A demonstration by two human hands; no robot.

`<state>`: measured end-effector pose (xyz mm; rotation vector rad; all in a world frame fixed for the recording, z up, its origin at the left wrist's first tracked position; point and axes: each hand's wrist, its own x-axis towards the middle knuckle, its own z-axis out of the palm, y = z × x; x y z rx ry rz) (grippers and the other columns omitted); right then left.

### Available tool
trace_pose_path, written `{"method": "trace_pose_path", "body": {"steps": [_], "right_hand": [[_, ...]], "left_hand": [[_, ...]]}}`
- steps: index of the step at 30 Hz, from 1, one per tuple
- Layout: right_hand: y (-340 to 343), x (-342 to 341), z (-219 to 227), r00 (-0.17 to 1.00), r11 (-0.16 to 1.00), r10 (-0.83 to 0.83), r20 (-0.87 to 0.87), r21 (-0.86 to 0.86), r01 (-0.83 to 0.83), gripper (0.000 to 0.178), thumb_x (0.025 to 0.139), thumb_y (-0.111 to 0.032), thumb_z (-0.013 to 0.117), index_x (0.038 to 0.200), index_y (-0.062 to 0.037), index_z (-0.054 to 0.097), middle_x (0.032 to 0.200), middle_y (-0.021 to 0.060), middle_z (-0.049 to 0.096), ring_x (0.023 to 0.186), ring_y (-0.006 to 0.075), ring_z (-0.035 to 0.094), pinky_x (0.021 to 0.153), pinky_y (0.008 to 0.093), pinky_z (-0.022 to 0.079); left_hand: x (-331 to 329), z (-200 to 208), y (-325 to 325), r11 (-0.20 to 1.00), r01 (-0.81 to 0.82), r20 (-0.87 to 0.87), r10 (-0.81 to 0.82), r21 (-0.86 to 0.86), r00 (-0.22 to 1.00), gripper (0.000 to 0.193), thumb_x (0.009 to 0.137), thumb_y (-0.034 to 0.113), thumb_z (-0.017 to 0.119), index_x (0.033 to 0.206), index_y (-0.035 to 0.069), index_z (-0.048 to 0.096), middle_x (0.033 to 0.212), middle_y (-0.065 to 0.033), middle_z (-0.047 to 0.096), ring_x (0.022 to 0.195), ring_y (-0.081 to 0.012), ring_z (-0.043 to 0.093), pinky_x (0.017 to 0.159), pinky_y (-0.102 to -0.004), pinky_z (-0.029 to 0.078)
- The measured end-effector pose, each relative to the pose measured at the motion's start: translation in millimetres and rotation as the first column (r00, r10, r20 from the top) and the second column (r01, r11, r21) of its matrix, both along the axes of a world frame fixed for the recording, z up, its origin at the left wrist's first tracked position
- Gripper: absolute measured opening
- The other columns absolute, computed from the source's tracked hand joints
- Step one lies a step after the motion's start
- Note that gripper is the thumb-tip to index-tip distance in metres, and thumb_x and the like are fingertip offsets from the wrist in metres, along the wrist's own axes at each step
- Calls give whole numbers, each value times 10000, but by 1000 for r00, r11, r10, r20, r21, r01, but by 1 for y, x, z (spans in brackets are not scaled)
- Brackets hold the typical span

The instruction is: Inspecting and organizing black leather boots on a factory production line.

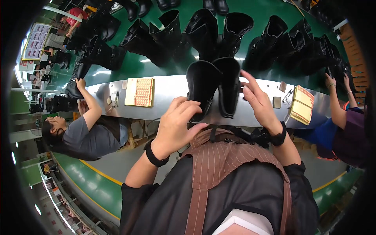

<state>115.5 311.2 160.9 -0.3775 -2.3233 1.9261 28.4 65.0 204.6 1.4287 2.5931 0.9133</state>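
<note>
A pair of tall black boots (203, 80) stands upright before me on the metal edge of the bench, their wide shaft openings turned toward me. Just left of the pair is my left hand (177, 122), its fingers bent and its thumb well apart, with the fingertips close to the left boot's near rim; whether they touch it I cannot tell. My right hand (257, 101) is beside the right boot (230, 88), fingers spread and fingertips at the boot's outer side. Neither hand grips anything.
Many more black boots (201, 33) line the green bench top (154, 68) behind the pair. Yellow pads with red-patterned sheets lie left (144, 92) and right (302, 102). A worker (90, 135) handles a boot at left; another worker (336, 129) reaches in at right.
</note>
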Motion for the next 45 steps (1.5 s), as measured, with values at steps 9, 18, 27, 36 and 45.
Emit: {"method": "trace_pose_path", "body": {"steps": [9,18,27,36,45], "right_hand": [[12,-3,-2,982,853,-183,-44,490,181,505,889,-34,562,1375,-32,428,903,184,668,740,215,643,704,286,495],[-5,21,66,934,737,-68,-350,614,283,381,808,12,647,1182,-51,617,1114,114,637,873,222,642,770,331,516],[-61,-13,17,877,689,405,-258,717,-107,358,769,4,611,1125,-35,617,1231,103,572,975,249,623,785,335,533],[-60,-13,17,873,735,390,-293,670,-104,285,739,17,634,1016,-51,651,1000,85,594,827,236,644,675,315,546],[-66,-17,17,884,791,319,-342,609,-50,246,728,64,690,945,-52,697,920,77,605,775,224,650,635,298,533]], "left_hand": [[1,-12,-8,971,-113,210,68,211,975,189,764,126,754,929,62,688,1121,-132,549,1000,-286,559,837,-364,475],[-20,-26,-6,847,-499,768,194,183,611,487,834,0,645,1272,1,430,965,-66,583,862,-99,583,750,-221,504],[-24,-31,-13,798,-553,850,102,240,516,575,883,-20,624,1390,-10,355,919,-106,699,791,-58,609,721,-188,479],[-19,-30,-14,720,-660,904,107,217,413,630,880,-64,593,1442,33,325,896,-68,687,741,-43,567,691,-179,451],[-22,-24,-18,712,-675,941,63,192,333,620,892,-43,588,1445,46,323,887,-57,682,740,-36,562,657,-167,431]]}}
